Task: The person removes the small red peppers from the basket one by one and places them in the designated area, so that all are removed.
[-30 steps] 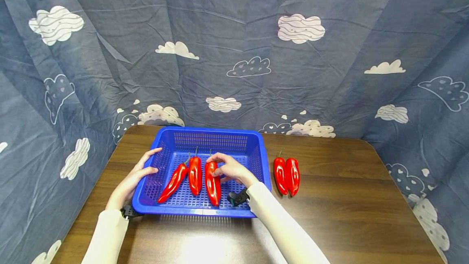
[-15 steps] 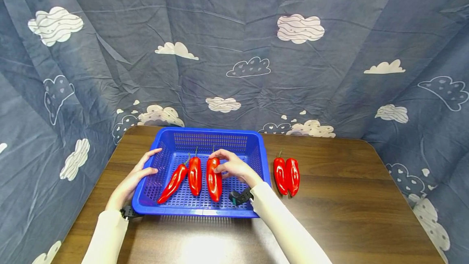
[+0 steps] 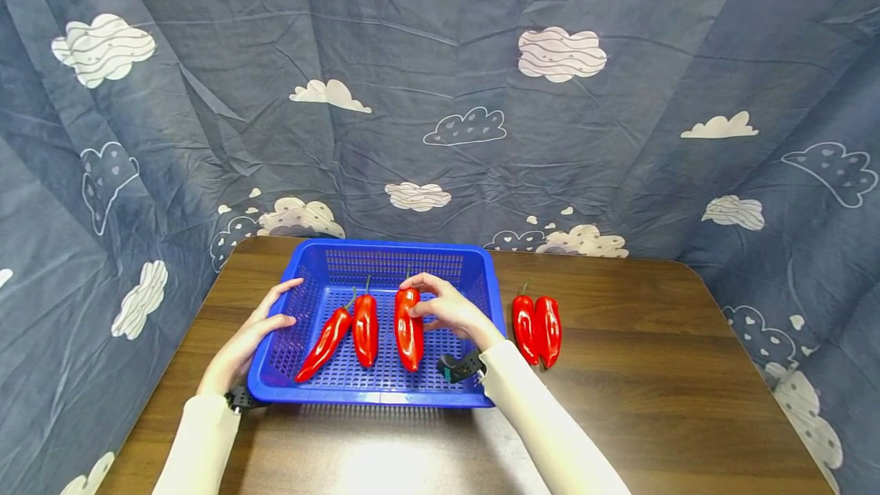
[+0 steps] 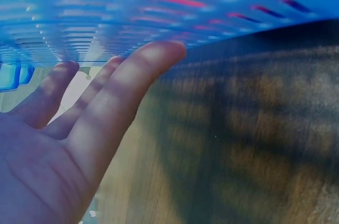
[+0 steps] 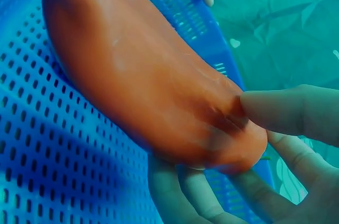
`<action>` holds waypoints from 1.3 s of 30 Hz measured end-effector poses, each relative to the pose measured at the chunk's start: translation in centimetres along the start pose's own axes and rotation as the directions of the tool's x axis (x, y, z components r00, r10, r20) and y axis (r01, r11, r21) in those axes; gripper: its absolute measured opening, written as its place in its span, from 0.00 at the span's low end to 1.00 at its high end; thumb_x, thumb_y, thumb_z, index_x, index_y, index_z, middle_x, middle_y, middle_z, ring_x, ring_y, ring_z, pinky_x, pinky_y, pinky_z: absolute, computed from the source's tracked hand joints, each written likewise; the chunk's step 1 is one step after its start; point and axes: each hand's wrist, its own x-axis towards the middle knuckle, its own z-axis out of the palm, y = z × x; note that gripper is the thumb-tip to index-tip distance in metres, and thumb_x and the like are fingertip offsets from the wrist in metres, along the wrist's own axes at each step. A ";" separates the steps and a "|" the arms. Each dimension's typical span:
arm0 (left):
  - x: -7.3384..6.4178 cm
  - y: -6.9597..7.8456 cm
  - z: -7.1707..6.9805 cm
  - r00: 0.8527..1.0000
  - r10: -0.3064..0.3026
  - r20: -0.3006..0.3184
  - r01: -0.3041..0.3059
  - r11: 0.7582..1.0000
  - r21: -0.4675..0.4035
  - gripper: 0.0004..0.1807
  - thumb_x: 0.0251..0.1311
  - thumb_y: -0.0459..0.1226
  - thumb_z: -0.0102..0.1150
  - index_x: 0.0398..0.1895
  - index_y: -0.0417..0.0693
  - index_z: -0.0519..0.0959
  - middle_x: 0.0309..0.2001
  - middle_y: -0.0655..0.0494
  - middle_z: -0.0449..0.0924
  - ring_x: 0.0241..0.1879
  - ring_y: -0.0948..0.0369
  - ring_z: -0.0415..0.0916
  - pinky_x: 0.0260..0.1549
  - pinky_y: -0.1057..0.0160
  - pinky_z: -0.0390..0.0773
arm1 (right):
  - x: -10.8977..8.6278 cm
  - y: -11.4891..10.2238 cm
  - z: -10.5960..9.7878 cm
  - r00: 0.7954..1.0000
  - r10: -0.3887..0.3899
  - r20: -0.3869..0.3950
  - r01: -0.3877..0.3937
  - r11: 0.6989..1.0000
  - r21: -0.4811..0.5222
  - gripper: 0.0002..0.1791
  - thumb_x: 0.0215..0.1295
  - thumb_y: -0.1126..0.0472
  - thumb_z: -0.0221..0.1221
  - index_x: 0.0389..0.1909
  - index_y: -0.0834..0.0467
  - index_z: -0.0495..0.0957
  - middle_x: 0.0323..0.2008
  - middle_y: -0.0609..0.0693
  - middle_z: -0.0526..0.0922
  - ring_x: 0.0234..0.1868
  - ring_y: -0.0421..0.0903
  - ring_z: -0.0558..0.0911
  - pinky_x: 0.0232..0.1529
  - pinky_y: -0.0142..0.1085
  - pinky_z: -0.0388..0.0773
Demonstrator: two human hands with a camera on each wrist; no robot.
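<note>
Inside a blue plastic basket point(image 3: 378, 397), my right hand point(image 3: 450, 308) pinches a red chili pepper point(image 3: 409, 338) near its stem end. The right wrist view has the thumb point(image 5: 286, 108) on one side of that pepper and fingers point(image 5: 169, 187) on the other. To its left lie two more peppers, a straight one point(image 3: 366, 331) and a slanted one point(image 3: 325, 346). At the basket's left side, my left hand point(image 3: 244, 342) reaches to the rim, fingers spread. Up close, the left wrist view shows its fingers point(image 4: 108, 99) extended against the slotted wall.
Two more red peppers, one point(image 3: 525, 329) beside another point(image 3: 548, 331), lie on the wooden table point(image 3: 639, 380) right of the basket. A dark cloth with cloud prints point(image 3: 474, 197) hangs behind the table's far edge.
My right hand and its pepper have shifted right and slightly away from me, widening the gap to the middle pepper. The left hand and basket stay put.
</note>
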 end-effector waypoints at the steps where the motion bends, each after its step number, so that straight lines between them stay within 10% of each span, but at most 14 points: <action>1: 0.0 0.0 0.0 1.000 0.004 0.002 -0.004 1.000 0.004 0.34 0.67 0.30 0.42 0.74 0.60 0.48 0.66 0.37 0.47 0.56 0.42 0.65 0.46 0.49 0.74 | -0.1 0.0 -0.1 1.000 -0.002 0.000 0.002 1.000 -0.001 0.26 0.52 0.75 0.55 0.56 0.65 0.70 0.52 0.60 0.70 0.38 0.49 0.77 0.37 0.53 0.79; 39: 0.0 0.2 0.2 1.000 0.000 -0.008 0.001 0.999 0.034 0.34 0.68 0.31 0.42 0.74 0.60 0.48 0.68 0.36 0.45 0.55 0.44 0.64 0.46 0.50 0.75 | -2.6 -0.7 -3.7 0.997 -0.043 -0.058 0.043 0.999 -0.001 0.25 0.57 0.73 0.56 0.58 0.66 0.68 0.58 0.64 0.68 0.45 0.53 0.76 0.43 0.55 0.77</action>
